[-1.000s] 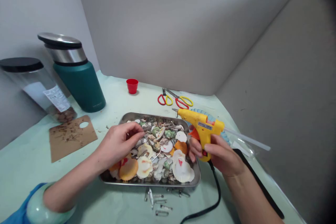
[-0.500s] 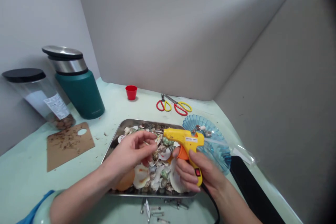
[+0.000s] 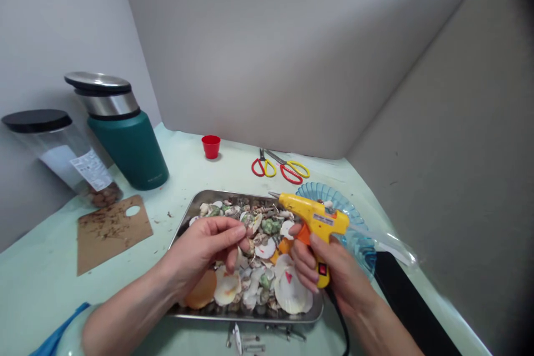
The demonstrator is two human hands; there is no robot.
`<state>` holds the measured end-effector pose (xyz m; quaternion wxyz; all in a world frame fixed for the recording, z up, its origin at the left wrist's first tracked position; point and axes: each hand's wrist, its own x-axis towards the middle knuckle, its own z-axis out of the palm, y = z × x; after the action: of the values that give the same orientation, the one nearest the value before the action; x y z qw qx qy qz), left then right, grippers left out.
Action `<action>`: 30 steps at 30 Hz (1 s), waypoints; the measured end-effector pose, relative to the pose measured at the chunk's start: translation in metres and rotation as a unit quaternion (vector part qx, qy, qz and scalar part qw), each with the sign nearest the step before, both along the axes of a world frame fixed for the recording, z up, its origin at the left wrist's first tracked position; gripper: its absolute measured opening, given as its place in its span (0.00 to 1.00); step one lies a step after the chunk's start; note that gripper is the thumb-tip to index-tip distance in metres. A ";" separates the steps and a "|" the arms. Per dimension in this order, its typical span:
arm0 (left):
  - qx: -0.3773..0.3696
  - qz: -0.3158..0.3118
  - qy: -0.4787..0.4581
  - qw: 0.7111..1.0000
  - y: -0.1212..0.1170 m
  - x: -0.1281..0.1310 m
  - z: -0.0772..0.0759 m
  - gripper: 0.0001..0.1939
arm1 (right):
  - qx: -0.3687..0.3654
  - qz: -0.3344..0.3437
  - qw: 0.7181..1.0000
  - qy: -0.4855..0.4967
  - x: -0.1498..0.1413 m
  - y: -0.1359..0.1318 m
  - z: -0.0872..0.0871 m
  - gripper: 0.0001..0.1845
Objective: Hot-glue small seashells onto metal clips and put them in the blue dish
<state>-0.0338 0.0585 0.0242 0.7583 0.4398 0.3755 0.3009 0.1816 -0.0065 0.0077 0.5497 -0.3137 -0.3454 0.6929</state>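
My right hand (image 3: 329, 270) grips a yellow hot glue gun (image 3: 311, 219) by its handle, nozzle pointing left, above a metal tray (image 3: 189, 212) full of seashells (image 3: 267, 256). My left hand (image 3: 204, 250) hovers over the tray's left half, thumb and fingertips pinched on a small thing I cannot make out, a little left of the nozzle. A clear glue stick (image 3: 375, 236) sticks out of the gun's back. The gun's black cord (image 3: 340, 322) drops toward the front edge.
A blue ribbed glass dish (image 3: 359, 239) sits right of the tray. Behind are two scissors (image 3: 279, 167) and a red cup (image 3: 211, 146). At left stand a green flask (image 3: 125, 133), a clear jar (image 3: 62, 156) and a brown card (image 3: 110, 231). Metal clips (image 3: 250, 339) lie in front.
The glue gun swung left until its nozzle reached my left fingertips, then drew back right and slightly up. My left hand lifted off the shells, pinched, and stays over the tray.
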 end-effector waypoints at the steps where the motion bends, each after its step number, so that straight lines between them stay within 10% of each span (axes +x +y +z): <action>1: 0.007 0.002 0.009 1.000 0.001 -0.001 0.000 0.12 | 0.006 -0.003 1.000 -0.012 0.002 0.000 0.001 0.12; 12: 0.027 0.046 0.087 0.995 0.001 -0.004 0.001 0.12 | 0.006 0.003 0.992 -0.127 0.001 -0.005 0.001 0.15; 22: 0.043 -0.052 0.094 0.993 -0.008 -0.003 0.008 0.17 | 0.030 -0.122 0.962 -0.243 -0.028 0.009 0.007 0.20; 30: 0.053 -0.072 0.079 0.993 -0.013 -0.001 0.005 0.18 | -0.005 -0.125 0.979 -0.164 -0.054 0.012 0.014 0.19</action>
<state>-0.0352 0.0451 0.0293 0.7217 0.5272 0.3854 0.2295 0.1279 0.0055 0.0215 0.5668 -0.4662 -0.3853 0.5594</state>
